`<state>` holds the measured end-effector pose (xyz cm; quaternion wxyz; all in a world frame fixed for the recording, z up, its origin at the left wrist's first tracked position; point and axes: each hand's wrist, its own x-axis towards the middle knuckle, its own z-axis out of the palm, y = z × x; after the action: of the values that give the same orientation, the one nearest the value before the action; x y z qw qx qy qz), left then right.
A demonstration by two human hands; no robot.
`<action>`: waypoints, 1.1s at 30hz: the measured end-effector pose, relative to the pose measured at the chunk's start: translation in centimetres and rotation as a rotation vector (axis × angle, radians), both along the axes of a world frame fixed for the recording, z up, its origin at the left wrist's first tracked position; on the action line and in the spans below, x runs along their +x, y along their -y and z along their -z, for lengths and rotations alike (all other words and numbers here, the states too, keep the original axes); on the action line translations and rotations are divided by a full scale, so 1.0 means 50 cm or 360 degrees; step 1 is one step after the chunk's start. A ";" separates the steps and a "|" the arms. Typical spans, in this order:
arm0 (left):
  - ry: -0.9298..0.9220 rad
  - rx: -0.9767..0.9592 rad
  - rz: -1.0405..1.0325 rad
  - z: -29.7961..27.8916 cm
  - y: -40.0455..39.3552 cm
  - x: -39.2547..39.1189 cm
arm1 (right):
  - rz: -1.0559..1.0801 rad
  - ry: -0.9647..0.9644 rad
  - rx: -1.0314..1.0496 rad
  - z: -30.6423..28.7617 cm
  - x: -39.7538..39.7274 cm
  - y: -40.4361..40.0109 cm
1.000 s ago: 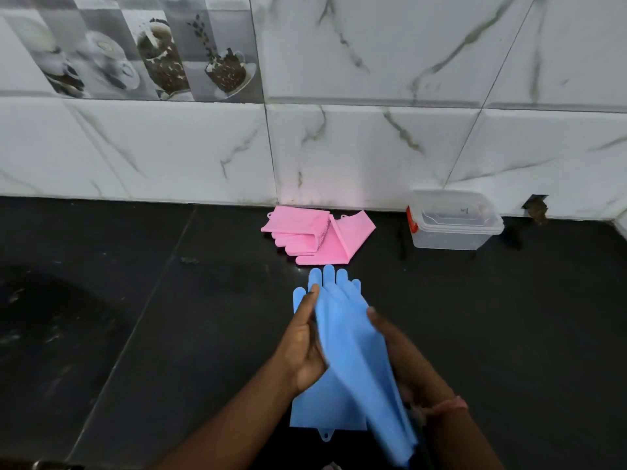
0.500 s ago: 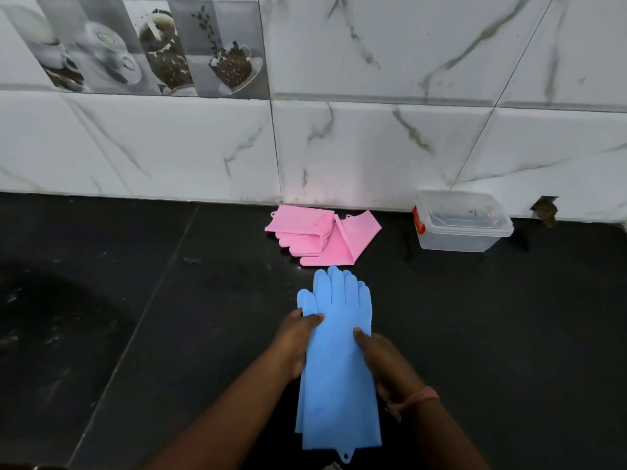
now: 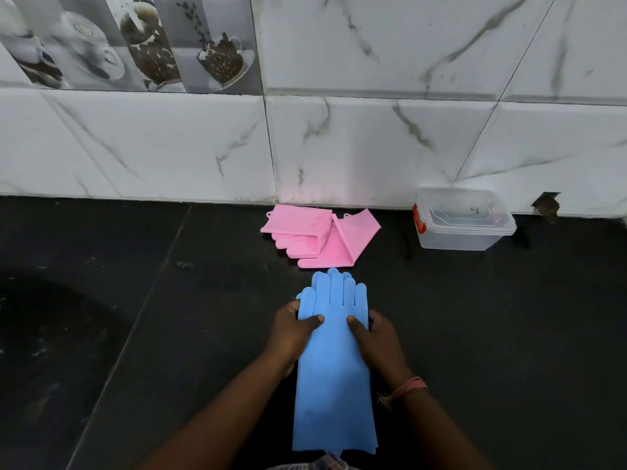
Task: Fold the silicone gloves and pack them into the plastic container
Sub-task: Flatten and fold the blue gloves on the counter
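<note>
Your blue gloves (image 3: 334, 368) lie stacked flat on the dark bench (image 3: 135, 317), fingers pointing at the wall. Your left hand (image 3: 291, 329) and right hand (image 3: 375, 334) grip their edges, thumbs on top. Beyond them lie the folded pink gloves (image 3: 319, 237), and further right the lidded plastic container (image 3: 463, 220).

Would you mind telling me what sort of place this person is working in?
Most likely a home kitchen counter: a dark stone worktop against a marble-look tiled wall, with decorative coffee-cup tiles and a clear plastic container set by the wall.
</note>
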<state>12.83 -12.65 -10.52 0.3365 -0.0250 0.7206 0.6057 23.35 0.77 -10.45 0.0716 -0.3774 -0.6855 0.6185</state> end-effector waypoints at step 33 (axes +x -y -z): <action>-0.0402 -0.0356 -0.0088 0.031 0.065 0.054 | 0.0171 0.0208 0.0367 0.008 0.068 0.004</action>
<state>15.51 -15.91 -12.06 0.2216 -0.0059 0.8192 0.5290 26.77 0.55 -10.83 0.1027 -0.4422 -0.7341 0.5049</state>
